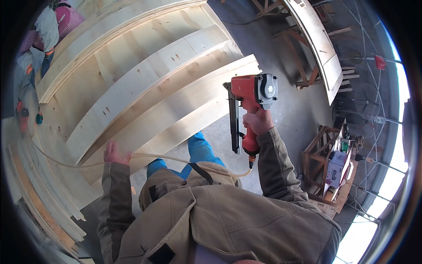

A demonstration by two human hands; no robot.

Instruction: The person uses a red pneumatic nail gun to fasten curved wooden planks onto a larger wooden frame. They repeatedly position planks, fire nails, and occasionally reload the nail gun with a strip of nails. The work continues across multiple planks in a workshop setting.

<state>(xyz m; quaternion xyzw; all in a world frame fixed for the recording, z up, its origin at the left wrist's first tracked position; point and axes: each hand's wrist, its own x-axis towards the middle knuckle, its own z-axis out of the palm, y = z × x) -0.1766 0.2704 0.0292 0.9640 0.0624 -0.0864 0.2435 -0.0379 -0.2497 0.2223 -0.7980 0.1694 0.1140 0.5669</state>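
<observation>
Nail gun [252, 94] is up in the right hand [259, 122], over the gray floor [288, 114], just beside the end of the long wood boards [193, 99]. That hand curls around the red handle [250, 143], and the hold looks firm. The left hand [117, 154] is low by the boards, with the hose [176, 158] right at it. I cannot tell if it pinches the hose or just rests.

The gun looks hard and a bit heavy, with most of its weight likely up in the fat head [267, 90]. The handle is the best place to hold it. It should not break easily or slip much. The hose looks bendy and could tug at the handle's bottom, where it plugs in.

The long dark nail holder [233, 121] likely keeps nails, but I cannot see any. On a wooden stand [314, 141] at the right is a pale box [336, 162]. Its inside does not show.
</observation>
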